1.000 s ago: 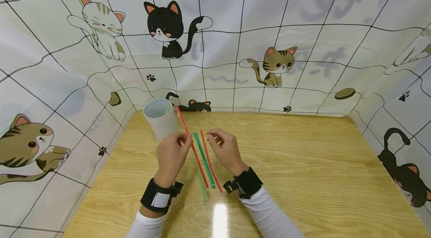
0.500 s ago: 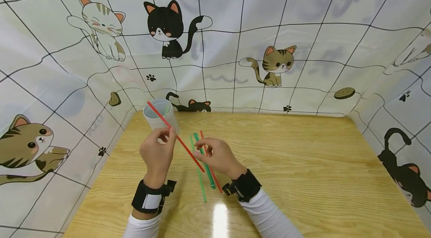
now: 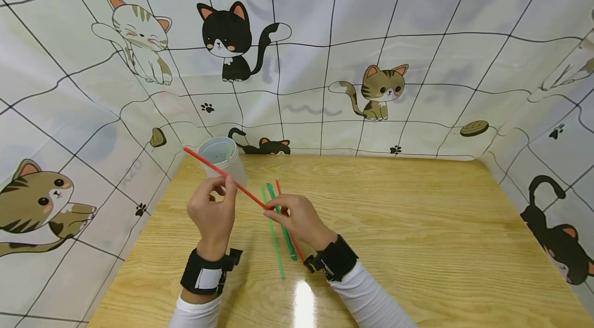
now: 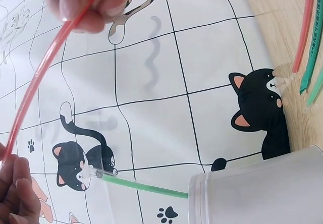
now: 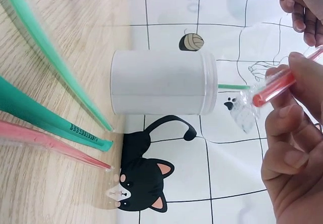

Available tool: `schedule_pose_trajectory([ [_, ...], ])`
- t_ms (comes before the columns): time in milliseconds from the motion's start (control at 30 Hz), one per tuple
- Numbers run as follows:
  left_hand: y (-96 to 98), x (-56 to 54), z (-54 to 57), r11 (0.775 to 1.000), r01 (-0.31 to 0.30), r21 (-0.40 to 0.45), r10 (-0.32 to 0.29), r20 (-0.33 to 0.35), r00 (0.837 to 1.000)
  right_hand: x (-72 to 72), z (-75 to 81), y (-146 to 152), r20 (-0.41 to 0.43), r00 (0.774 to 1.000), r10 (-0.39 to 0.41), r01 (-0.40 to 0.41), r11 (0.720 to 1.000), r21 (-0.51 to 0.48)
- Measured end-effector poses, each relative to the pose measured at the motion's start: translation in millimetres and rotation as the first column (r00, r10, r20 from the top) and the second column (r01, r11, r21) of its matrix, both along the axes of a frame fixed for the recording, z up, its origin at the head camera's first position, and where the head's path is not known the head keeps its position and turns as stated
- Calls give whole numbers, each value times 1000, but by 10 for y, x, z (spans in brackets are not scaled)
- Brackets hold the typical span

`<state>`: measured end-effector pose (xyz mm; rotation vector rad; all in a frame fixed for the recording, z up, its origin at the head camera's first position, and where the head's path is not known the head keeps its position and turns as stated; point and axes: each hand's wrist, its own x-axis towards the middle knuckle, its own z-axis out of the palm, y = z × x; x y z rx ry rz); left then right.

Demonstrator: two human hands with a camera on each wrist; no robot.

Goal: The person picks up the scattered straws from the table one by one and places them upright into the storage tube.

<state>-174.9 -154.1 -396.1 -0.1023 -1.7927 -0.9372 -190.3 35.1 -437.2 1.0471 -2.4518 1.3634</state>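
Note:
A red straw (image 3: 204, 161) in a clear wrapper is held slanting above the table between both hands. My left hand (image 3: 211, 214) pinches it near its middle. My right hand (image 3: 301, 219) pinches its lower right end, where clear film sticks out past the straw (image 5: 277, 87) in the right wrist view. Beneath the right hand lie a light green straw (image 3: 277, 248), a dark green wrapped strip (image 3: 289, 243) with printed lettering, and another red straw (image 3: 296, 246), roughly side by side. Behind the left hand stands a whitish plastic cup (image 5: 161, 82).
A light green straw (image 4: 146, 186) with a clear wrapper end pokes out of the cup. The wooden table (image 3: 417, 225) stretches off to the right. A cloth (image 3: 306, 60) printed with cats and grid lines hangs behind and along both sides.
The left hand has moved left, lifting the red straw off the other straws and tilting it more level. The right hand has moved left and now pinches its lower end.

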Motion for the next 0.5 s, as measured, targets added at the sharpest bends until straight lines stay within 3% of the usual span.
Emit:
schedule_pose_trajectory([
  [267, -22, -14, 17, 1000, 19, 20, -18, -41, 999, 14, 18, -6, -30, 999, -25, 24, 999, -24],
  [500, -32, 13, 59, 995, 88, 39, -85, -74, 994, 29, 45, -24, -76, 996, -37, 35, 999, -34],
])
